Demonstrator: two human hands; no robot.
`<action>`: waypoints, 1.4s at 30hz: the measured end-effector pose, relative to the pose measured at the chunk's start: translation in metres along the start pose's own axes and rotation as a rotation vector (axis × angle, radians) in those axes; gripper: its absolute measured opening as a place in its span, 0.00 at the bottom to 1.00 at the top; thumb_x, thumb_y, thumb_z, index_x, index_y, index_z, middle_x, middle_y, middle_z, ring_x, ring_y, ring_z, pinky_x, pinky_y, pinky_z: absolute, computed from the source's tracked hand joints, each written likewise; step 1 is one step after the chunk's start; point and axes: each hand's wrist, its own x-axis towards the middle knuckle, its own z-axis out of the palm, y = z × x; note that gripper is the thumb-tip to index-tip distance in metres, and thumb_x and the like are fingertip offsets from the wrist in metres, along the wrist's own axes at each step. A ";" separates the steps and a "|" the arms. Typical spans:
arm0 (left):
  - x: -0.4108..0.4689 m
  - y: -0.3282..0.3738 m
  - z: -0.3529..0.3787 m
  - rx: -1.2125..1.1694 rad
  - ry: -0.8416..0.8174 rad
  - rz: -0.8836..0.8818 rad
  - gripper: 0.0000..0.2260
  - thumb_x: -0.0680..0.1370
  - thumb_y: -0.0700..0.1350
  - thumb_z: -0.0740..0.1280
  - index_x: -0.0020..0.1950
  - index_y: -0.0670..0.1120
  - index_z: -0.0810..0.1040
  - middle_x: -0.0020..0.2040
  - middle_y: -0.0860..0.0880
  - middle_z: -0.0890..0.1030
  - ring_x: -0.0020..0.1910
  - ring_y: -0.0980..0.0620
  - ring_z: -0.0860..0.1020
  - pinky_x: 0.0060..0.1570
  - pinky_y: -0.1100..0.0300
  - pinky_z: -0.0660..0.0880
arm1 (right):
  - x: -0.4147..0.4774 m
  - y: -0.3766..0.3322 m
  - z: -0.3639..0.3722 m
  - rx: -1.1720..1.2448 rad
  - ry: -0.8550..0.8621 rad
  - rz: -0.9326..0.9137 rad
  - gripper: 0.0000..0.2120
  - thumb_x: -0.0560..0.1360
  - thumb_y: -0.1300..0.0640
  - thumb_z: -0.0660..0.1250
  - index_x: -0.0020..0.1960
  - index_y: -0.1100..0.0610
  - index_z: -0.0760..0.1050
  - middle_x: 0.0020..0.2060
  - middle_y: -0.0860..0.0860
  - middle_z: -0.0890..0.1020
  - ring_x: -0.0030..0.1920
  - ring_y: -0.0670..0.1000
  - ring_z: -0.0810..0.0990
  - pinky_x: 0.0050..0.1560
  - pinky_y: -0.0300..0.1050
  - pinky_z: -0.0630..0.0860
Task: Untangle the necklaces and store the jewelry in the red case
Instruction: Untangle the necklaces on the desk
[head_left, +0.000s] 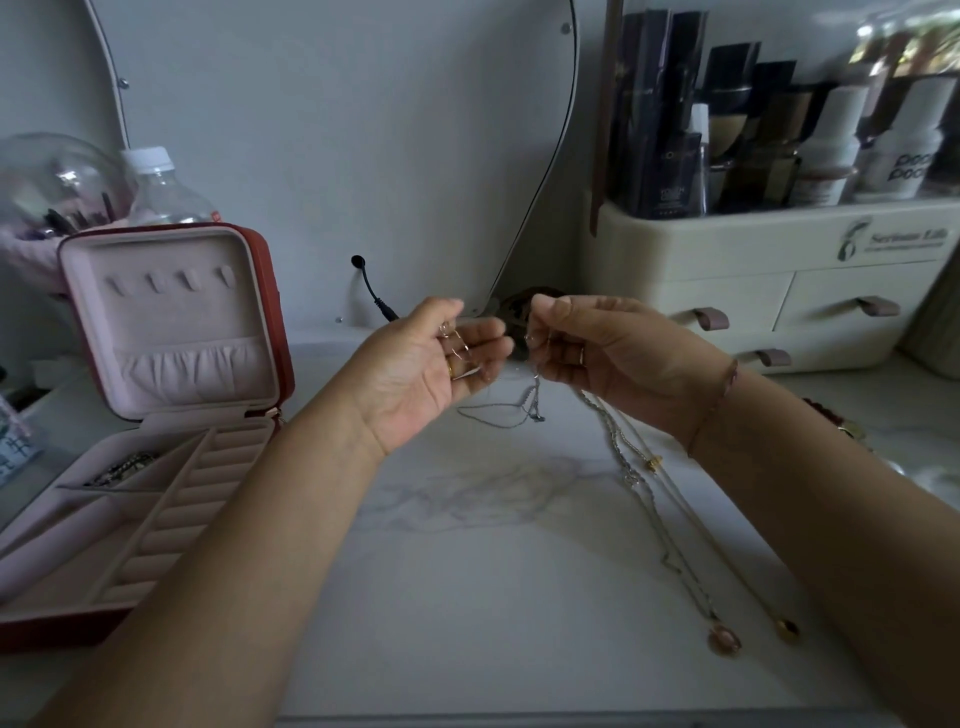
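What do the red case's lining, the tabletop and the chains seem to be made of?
The red case lining: soft matte pink fabric, velvet-like; its pocket gathers in folds. The tabletop: smooth white surface with grey veins, marble or a marble-look laminate. The chains: fine metal links, silver and gold tone, glinting.

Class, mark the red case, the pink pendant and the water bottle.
red case (280, 322), head view, lid's red rim.
pink pendant (723, 640), head view, its face.
water bottle (150, 158), head view, white cap.

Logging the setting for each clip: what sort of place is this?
Probably a home dressing table: a curved mirror at the back, a cream organiser holding cosmetics bottles, and an open red jewelry case on the marble-look top.
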 end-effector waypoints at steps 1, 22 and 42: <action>0.001 0.000 -0.001 0.001 0.013 0.002 0.12 0.81 0.44 0.59 0.37 0.47 0.67 0.31 0.48 0.80 0.29 0.54 0.79 0.32 0.62 0.79 | 0.000 -0.001 0.000 0.031 -0.004 0.004 0.07 0.69 0.54 0.67 0.40 0.58 0.76 0.33 0.51 0.79 0.34 0.47 0.76 0.41 0.40 0.75; -0.003 0.000 -0.021 1.093 0.024 0.137 0.03 0.70 0.46 0.77 0.42 0.52 0.86 0.43 0.45 0.83 0.46 0.51 0.79 0.52 0.64 0.73 | -0.003 -0.019 -0.019 0.178 -0.022 -0.059 0.09 0.79 0.57 0.58 0.54 0.54 0.76 0.24 0.46 0.58 0.22 0.44 0.54 0.22 0.37 0.50; -0.003 0.012 -0.011 0.296 0.064 -0.001 0.12 0.79 0.42 0.52 0.36 0.49 0.60 0.36 0.45 0.84 0.16 0.59 0.52 0.15 0.68 0.50 | -0.009 -0.028 -0.023 0.207 -0.281 0.085 0.24 0.76 0.64 0.55 0.71 0.53 0.64 0.26 0.49 0.69 0.20 0.42 0.54 0.18 0.33 0.51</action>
